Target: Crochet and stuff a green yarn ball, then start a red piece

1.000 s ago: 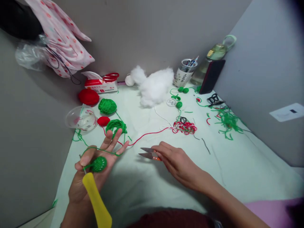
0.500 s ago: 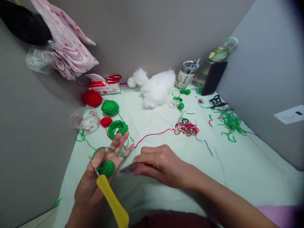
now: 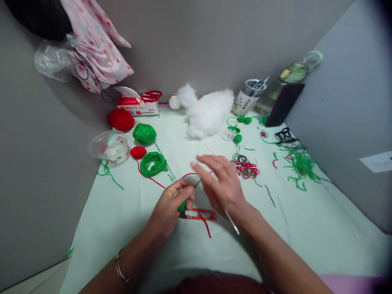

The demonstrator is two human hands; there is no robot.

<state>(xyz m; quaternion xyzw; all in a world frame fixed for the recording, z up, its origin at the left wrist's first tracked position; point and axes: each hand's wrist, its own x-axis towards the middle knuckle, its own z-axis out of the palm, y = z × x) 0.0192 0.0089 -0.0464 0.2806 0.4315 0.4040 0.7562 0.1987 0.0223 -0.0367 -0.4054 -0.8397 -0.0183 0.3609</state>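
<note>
Near the front of the counter, we had the green crocheted piece in our left hand, thumb and fingers pinching it so that only a small part showed. Green yarn rose from this grip toward our right hand, which hung just beside it with the fingers extended. From beneath that palm a thin metal rod jutted out, though we could not tell how firmly the right grip closed on it. Just below the crocheted piece we saw the orange snips lying flat, a short red strand trailing from their handle toward us. Farther back we had a green yarn coil and a green yarn ball on the left, white stuffing in the middle, and a red yarn tangle behind our right hand.
</note>
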